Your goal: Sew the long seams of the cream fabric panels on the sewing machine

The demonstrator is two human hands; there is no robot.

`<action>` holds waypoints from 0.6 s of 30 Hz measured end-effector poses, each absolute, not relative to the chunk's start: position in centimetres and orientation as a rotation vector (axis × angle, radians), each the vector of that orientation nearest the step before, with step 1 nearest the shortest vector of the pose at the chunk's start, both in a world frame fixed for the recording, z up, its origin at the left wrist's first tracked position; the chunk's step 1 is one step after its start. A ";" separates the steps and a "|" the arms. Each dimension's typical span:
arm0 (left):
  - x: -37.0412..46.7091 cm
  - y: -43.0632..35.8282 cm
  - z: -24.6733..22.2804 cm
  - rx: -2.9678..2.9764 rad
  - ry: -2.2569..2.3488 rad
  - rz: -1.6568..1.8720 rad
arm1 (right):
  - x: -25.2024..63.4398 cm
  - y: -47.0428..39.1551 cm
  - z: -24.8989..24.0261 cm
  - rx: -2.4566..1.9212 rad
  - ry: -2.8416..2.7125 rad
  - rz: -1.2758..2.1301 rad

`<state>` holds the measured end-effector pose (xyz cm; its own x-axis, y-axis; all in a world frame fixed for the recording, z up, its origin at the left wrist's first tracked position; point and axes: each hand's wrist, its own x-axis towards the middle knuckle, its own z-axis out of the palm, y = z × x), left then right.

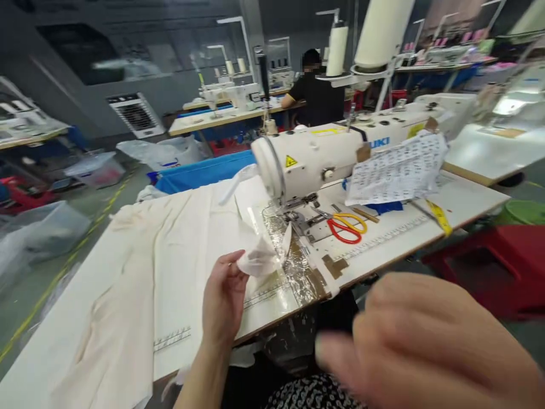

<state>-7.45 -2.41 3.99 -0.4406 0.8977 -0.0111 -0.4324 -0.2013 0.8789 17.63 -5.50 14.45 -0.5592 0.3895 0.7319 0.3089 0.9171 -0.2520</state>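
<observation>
The left hand (225,298) pinches white cloth (258,261) in its grip, over the counter (181,307) by the sewing machine (313,162)! The right hand (430,346) is a blur, wrist cut off; I can't tell its grip's state.

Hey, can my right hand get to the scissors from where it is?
Probably yes. The scissors lie uncovered on the table, handles toward your right hand, with nothing visible between. Your left hand is off to the side, holding cloth. Blur hides whether the right hand is empty.
</observation>
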 end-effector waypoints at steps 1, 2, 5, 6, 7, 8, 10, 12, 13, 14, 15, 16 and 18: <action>-7.4 -2.7 3.7 0.694 1.127 1.813 | 16.9 -4.3 14.0 -0.481 -2.176 0.139; -7.4 -3.0 3.3 0.732 1.179 1.830 | 16.0 -3.2 13.3 -0.491 -2.156 0.182; -7.3 -3.6 2.6 0.804 1.250 1.851 | 13.1 -0.9 10.2 -0.597 -2.098 0.339; -7.3 -3.7 2.5 0.794 1.251 1.859 | 12.1 -0.4 9.0 -0.602 -2.108 0.397; -7.2 -3.7 2.5 0.764 1.250 1.872 | 11.2 0.0 7.7 -0.595 -2.126 0.446; -7.2 -3.7 2.5 0.716 1.250 1.887 | 10.5 0.3 6.5 -0.609 -2.148 0.486; -7.3 -3.6 2.7 0.595 1.256 1.922 | 9.2 0.7 4.3 -0.678 -2.158 0.496; -7.6 -3.6 2.7 0.492 1.264 1.957 | 8.4 1.0 2.8 -0.747 -2.142 0.475; -7.8 -3.6 2.7 0.460 1.263 1.975 | 8.1 1.1 2.3 -0.767 -2.135 0.464; -8.0 -3.6 2.6 0.443 1.262 1.993 | 7.9 1.3 1.9 -0.777 -2.132 0.453; -8.1 -3.6 2.5 0.436 1.261 2.011 | 7.7 1.5 1.7 -0.779 -2.137 0.442; -8.2 -3.7 2.4 0.437 1.260 2.029 | 7.4 1.7 1.7 -0.778 -2.149 0.428; -8.2 -3.8 2.4 0.454 1.260 2.055 | 7.0 2.3 1.9 -0.776 -2.189 0.396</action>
<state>-8.23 -3.81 2.36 -0.7116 0.7006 -0.0518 -0.3640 -0.3047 0.8802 7.00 2.28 1.86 -0.5216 0.6412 0.5628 0.4034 0.7666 -0.4996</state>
